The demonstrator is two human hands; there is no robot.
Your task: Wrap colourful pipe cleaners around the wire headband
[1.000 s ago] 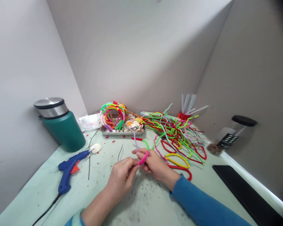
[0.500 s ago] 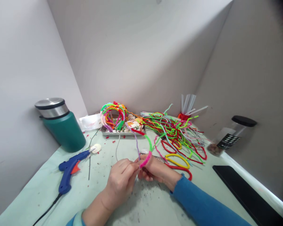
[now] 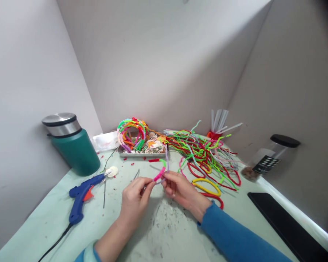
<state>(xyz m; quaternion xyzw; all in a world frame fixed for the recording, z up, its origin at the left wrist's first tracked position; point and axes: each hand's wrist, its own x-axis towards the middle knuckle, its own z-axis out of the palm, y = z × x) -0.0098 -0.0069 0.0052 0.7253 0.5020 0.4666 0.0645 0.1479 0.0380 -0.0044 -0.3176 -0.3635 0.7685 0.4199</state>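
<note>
My left hand [image 3: 135,200] pinches the near end of a curved wire wrapped in pipe cleaners [image 3: 160,174], banded pink, green and red. From that pink end comes a loose purple pipe cleaner [image 3: 167,158]. My right hand [image 3: 182,191] grips this purple strand between thumb and fingertips, just right of the pink part. The strand's free end points up and away toward the tray. Both hands are close together above the table, and their fingertips partly cover where the strand meets the pink band.
At left are a blue glue gun [image 3: 82,196], its nozzle by a white disc [image 3: 112,171], and a green bottle [image 3: 73,149]. Behind stands a metal tray [image 3: 142,155] of shells with wrapped hoops [image 3: 132,134]. Piled pipe cleaners [image 3: 202,149], scissors [image 3: 207,186] and a jar [image 3: 270,156] are right.
My hands have moved slightly apart. The wrapped wire has swung left and lower, its red end now lying before the tray. The purple strand now runs out to my right hand.
</note>
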